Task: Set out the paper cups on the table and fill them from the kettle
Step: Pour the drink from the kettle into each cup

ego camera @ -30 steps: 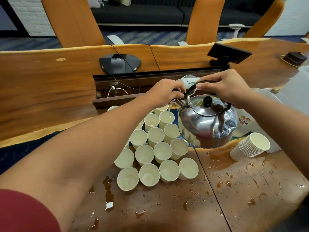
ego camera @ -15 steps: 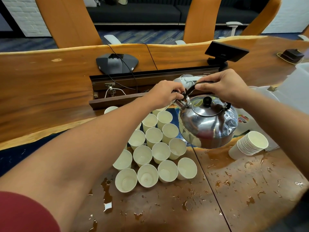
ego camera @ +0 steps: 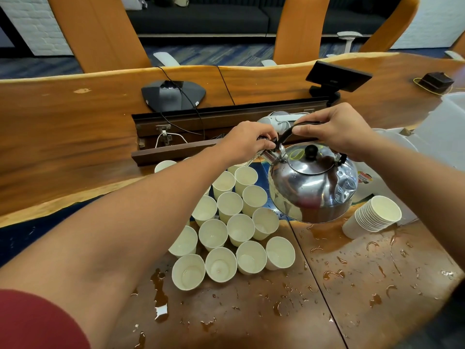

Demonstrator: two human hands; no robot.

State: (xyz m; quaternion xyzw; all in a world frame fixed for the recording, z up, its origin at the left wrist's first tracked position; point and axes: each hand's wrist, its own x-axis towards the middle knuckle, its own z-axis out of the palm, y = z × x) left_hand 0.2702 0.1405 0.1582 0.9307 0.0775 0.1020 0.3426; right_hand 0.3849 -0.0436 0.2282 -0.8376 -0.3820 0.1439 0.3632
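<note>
Over the wet wooden table (ego camera: 377, 285), seen from my head camera, I hold the steel kettle (ego camera: 312, 182) in the air, tipped toward its spout (ego camera: 270, 154). My left hand (ego camera: 247, 144) covers the spout's end, so I cannot make out any stream or which cup sits under it; its fingers curl around the spout tip. My right hand (ego camera: 337, 132) is wrapped over the black handle (ego camera: 289, 131), hiding most of that handle's arch. My left forearm (ego camera: 141, 217) crosses the frame and blocks the left edge of the paper cups (ego camera: 239, 230), which stand upright, packed touching one another, below and left of the kettle. Some hold a little water; the far ones are hard to read. A stack of spare cups (ego camera: 372, 216) lies on its side right of the kettle.
</note>
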